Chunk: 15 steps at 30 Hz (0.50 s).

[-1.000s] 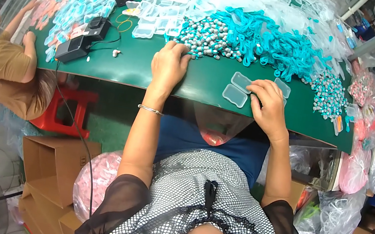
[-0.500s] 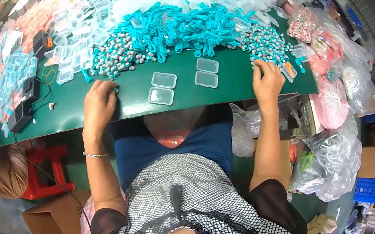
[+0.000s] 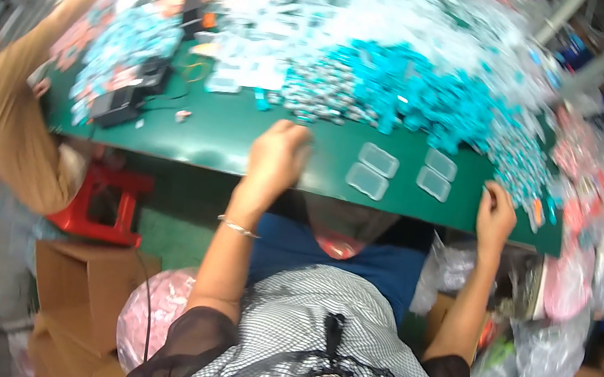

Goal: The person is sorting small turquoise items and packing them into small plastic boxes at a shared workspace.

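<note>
My left hand (image 3: 278, 154) is over the green table's near edge, its fingers curled together beside a heap of small grey and teal beads (image 3: 322, 94). Whatever its fingertips hold is hidden and blurred. Farther right, my right hand (image 3: 496, 215) has thumb and fingers bent into a pinch, just below a second heap of similar beads (image 3: 517, 156); what it grips is too small to name. Between my hands lie two clear plastic cases, a left case (image 3: 368, 181) and a right case (image 3: 433, 184), both opened flat. Behind them spreads a pile of teal cords (image 3: 421, 97).
Clear plastic cases (image 3: 268, 11) are heaped across the back. Black boxes (image 3: 116, 105) with a cable stand at left, near blue and pink pieces (image 3: 131, 40). A co-worker's arm (image 3: 68, 10) reaches over there. A red stool (image 3: 104, 203) and cartons (image 3: 76, 271) are below; bagged goods (image 3: 569, 289) sit right.
The view has swung left, so the table appears shifted right and the picture is blurred. Both my hands remain by the bead heaps. The co-worker's arm now stretches farther over the table.
</note>
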Motion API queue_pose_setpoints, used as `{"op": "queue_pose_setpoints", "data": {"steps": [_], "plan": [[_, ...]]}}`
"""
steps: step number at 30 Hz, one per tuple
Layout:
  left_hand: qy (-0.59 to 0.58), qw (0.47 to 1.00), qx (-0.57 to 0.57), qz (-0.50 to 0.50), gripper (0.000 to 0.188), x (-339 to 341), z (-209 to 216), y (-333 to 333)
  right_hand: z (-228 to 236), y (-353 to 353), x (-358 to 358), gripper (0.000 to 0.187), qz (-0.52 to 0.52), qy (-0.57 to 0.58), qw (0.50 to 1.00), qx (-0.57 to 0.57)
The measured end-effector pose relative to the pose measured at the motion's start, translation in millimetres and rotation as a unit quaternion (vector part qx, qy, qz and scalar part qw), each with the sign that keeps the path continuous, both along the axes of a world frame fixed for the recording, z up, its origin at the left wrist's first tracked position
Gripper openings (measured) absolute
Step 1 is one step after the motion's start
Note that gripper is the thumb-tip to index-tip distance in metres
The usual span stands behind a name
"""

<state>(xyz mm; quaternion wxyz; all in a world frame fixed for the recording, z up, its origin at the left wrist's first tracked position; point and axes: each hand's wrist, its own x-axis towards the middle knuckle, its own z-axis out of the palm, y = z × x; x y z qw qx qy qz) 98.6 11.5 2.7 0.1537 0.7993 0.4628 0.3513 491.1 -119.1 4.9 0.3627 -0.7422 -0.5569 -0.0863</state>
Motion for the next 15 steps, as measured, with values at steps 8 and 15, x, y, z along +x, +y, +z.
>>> {"op": "queue_pose_setpoints", "data": {"steps": [8,15], "plan": [[-0.118,0.988,-0.083,-0.055,0.015,8.8,9.2,-12.6,32.7,1.4,-74.5,0.019,0.158,0.118,0.979,0.049],[-0.207,0.949,-0.198,-0.132,0.014,21.5,15.2,-15.7,26.7,21.4,-156.9,0.013,0.248,0.197,0.948,0.003]]}}
